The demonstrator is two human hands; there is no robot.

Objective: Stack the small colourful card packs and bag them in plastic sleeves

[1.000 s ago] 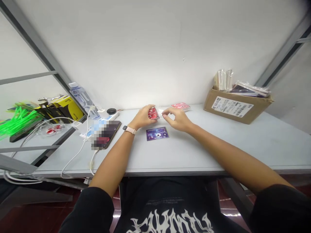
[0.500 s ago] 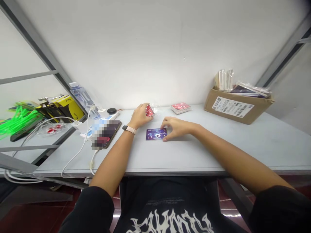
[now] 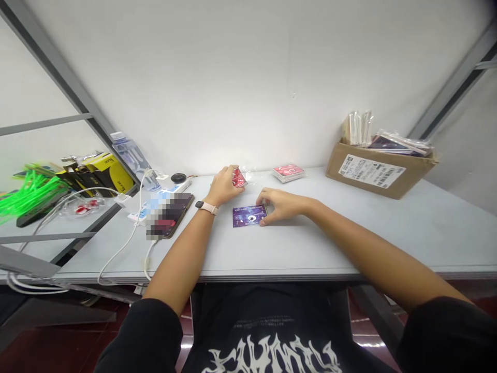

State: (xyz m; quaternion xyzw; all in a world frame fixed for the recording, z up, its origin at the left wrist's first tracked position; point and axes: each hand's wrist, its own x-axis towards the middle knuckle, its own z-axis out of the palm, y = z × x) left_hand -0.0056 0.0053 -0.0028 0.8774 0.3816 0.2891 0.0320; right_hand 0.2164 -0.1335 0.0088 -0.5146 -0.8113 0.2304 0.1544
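The right hand (image 3: pixel 279 205), a second ago at the clear wrapper (image 3: pixel 254 175) near 12 o'clock, is now at the 3 o'clock end of the purple card (image 3: pixel 246 216), thumb and fingers grasping its edges at the table (image 3: pixel 310 243) (whether that end is lifted, I cannot tell), so the work in hand seems to pass from packet to card. The left hand (image 3: pixel 224 187) keeps its fingers closed around the red packet (image 3: pixel 239 178) at the card's 11 o'clock, while the red-topped stack (image 3: pixel 288 173) lies untouched at 1 o'clock.
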